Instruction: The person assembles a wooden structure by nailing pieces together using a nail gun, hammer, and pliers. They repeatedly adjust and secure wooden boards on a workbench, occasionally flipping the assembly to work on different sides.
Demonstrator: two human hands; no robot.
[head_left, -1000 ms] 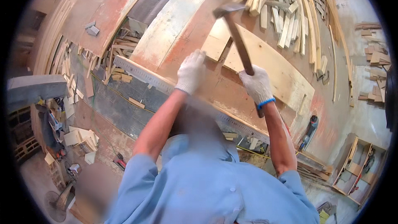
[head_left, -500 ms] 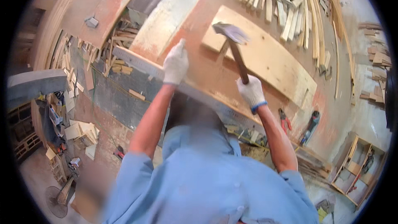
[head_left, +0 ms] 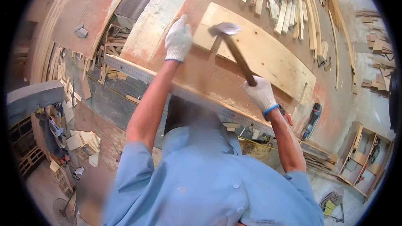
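My left hand [head_left: 179, 38], in a white knitted glove, is over the reddish workbench [head_left: 197, 69], beyond its front edge. Its fingers look drawn together; whatever they may hold is too small to make out. My right hand [head_left: 260, 95], gloved the same way, is closed round the wooden handle of a hammer [head_left: 239, 58]. The hammer's metal head is raised toward the far left, over a pale wooden board [head_left: 268, 52] with a curved far edge and several small dark marks. This board lies flat on the bench, to the right of my left hand.
A ruled metal strip [head_left: 130, 70] runs along the bench's front edge. Many wooden strips [head_left: 289, 16] lie at the far right. Red-handled pliers [head_left: 287, 118], partly hidden by my right wrist, lie near a teal-and-black tool [head_left: 312, 120]. A divided wooden box [head_left: 364, 159] stands at the right.
My left hand has moved away from the bench's front edge, farther over its surface. The hammer stays raised over the board in my right hand. The whole view has shifted slightly.
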